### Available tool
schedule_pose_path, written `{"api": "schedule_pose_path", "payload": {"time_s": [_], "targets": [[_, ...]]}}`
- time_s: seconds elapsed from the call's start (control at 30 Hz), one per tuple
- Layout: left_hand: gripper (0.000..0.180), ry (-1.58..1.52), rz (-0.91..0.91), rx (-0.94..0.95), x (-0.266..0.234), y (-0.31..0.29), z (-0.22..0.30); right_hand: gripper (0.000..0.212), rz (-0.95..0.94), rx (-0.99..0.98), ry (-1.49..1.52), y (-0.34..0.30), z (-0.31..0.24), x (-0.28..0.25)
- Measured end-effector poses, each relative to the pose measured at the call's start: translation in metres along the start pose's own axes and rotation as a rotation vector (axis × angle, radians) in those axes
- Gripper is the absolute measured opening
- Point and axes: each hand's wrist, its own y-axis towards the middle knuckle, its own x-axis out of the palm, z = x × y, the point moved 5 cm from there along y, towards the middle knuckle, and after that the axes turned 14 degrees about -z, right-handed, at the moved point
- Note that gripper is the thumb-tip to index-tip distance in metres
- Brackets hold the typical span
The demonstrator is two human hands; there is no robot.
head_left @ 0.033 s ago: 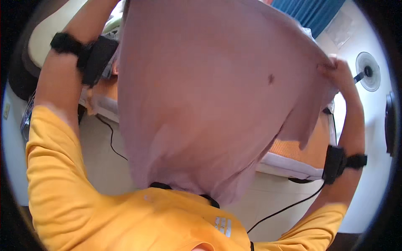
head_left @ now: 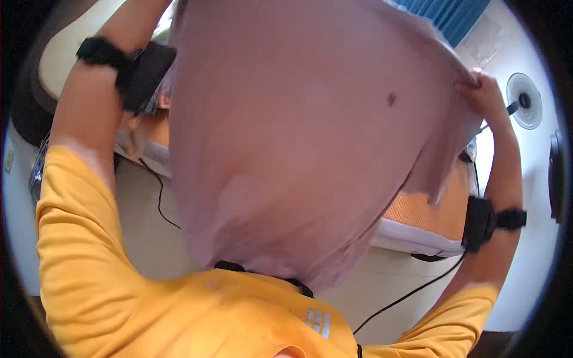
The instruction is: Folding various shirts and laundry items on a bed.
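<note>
A large mauve garment [head_left: 286, 119] hangs spread out in front of me, with a small dark mark on its right half. Its upper right edge is pinched in my right hand [head_left: 482, 94], whose fingers are closed on the fabric. A loose flap of the cloth falls below that hand. My left forearm [head_left: 86, 110] is raised along the left side of the garment, and the left hand lies beyond the top edge of the picture. The lower end of the cloth bunches against my yellow shirt [head_left: 227, 310]. Exactly what kind of garment it is cannot be made out.
Behind the cloth stands a bed with an orange mat [head_left: 427, 218]. A round fan [head_left: 525, 101] is at the right by the wall, and a blue curtain [head_left: 450, 18] hangs at the back. Black devices are strapped to both forearms; a black cable [head_left: 412, 292] runs from the right one.
My right hand has risen slightly, and the garment's right side has shifted a little upward with it. The left forearm has moved slightly to the right and up.
</note>
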Motion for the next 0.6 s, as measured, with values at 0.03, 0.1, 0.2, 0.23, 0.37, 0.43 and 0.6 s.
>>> {"api": "schedule_pose_path", "payload": {"time_s": [0.03, 0.1, 0.2, 0.23, 0.37, 0.43, 0.6], "targets": [[0.031, 0.064, 0.053, -0.015, 0.013, 0.015, -0.005, 0.031, 0.126, -0.027, -0.092, 0.015, 0.006, -0.006], [0.036, 0.162, 0.077, 0.099, 0.023, 0.040, -0.019, 0.028, 0.314, -0.012, -0.210, 0.052, 0.011, -0.009], [0.032, 0.321, 0.166, 0.106, 0.050, 0.060, -0.039, 0.032, 0.402, 0.146, -0.308, 0.095, 0.017, 0.001], [0.029, 0.376, 0.202, 0.075, 0.067, 0.062, -0.045, 0.033, 0.382, 0.185, -0.316, 0.106, 0.022, 0.017], [0.018, 0.584, 0.178, -0.023, 0.164, 0.048, -0.108, 0.032, 0.164, 0.485, -0.048, 0.145, 0.079, 0.134], [0.016, 0.655, 0.062, 0.049, 0.213, 0.046, -0.139, 0.029, -0.012, 0.439, -0.017, 0.154, 0.084, 0.184], [0.028, 0.467, -0.468, -0.634, 0.323, -0.002, -0.206, 0.032, -0.080, 0.281, 0.179, 0.149, 0.096, 0.305]]}}
